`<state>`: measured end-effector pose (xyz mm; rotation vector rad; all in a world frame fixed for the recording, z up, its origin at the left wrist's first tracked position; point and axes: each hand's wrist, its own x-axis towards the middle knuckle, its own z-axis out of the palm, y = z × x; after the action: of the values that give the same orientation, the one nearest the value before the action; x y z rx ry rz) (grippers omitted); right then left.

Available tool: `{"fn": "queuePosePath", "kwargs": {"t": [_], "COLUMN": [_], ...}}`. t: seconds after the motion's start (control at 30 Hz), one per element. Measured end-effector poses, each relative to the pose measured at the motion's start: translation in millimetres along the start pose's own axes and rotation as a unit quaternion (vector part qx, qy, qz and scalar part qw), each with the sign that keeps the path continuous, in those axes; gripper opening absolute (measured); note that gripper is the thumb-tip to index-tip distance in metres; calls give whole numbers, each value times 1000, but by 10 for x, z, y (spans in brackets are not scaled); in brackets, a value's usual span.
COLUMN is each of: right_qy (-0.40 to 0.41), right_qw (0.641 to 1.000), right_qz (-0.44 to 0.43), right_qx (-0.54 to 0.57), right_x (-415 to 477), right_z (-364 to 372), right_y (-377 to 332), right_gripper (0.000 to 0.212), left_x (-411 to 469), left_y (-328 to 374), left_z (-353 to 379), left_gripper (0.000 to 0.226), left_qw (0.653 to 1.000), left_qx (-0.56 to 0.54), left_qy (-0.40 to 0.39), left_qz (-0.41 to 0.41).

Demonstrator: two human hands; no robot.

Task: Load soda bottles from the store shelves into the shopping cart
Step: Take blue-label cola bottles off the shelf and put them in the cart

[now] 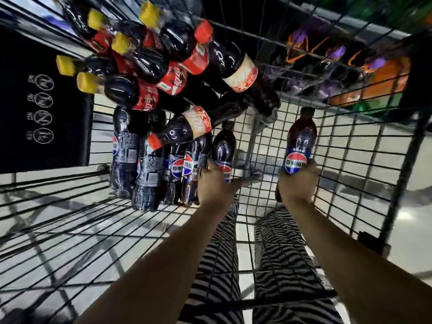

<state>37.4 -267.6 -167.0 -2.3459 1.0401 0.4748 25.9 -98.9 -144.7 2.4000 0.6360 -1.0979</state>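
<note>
Left hand (214, 186) grip round dark blue-labelled bottle (224, 146), right hand (297, 184) grip round second bottle (300, 139), caps seemingly black, wire cart (400, 183).

Shopper's forearms are bare down to the left hand (215, 185) and right hand (298, 183), pictured over a wire shopping cart (402, 183). Through the cart's mesh, trousers (280, 251) in a black-and-white zebra print cover both legs, narrow wavy stripes running crosswise on each. The two legs show side by side at the cart's near end.
</note>
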Motion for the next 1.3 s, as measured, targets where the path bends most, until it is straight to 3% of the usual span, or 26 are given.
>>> {"fn": "queuePosePath", "kwargs": {"t": [0.03, 0.17, 0.47, 0.6, 0.73, 0.87, 1.0, 1.13, 1.3], "right_qy": [0, -17, -41, -90, -178, -215, -220, -209, -178], "right_qw": [1000, 998, 989, 977, 961, 947, 928, 920, 908], "right_qz": [0, 1, 75, 107, 63, 10, -37, -87, -175], "right_qx": [15, 54, 120, 164, 203, 237, 298, 320, 335], "right_x": [10, -25, -94, -159, -381, -628, -829, -880, -701], "right_z": [9, 11, -7, -148, -422, -782, -1335, -1998, -2875], "right_y": [18, 31, -141, -132, -239, -422, -521, -580, -629], "right_gripper": [58, 53, 57, 45, 47, 48, 45, 44, 42], "left_x": [-5, 49, 93, 30, -229, -588, -977, -1399, -1910], "left_y": [-1, -95, -47, -8, 100, 247, 445, 724, 1288], "left_z": [20, 46, 120, -4, -238, -538, -794, -1023, -1293], "left_gripper": [112, 61, 57, 44, 23, 32, 62, 74, 70], "left_qw": [1000, 999, 998, 997, 991, 973, 957, 938, 929], "left_qx": [-18, -26, -51, -79, -126, -227, -290, -331, -318], "left_qy": [2, 27, 18, -12, -36, -39, 31, 99, 173], "left_qz": [-4, -4, -23, -18, -1, -24, 3, 34, 76]}}
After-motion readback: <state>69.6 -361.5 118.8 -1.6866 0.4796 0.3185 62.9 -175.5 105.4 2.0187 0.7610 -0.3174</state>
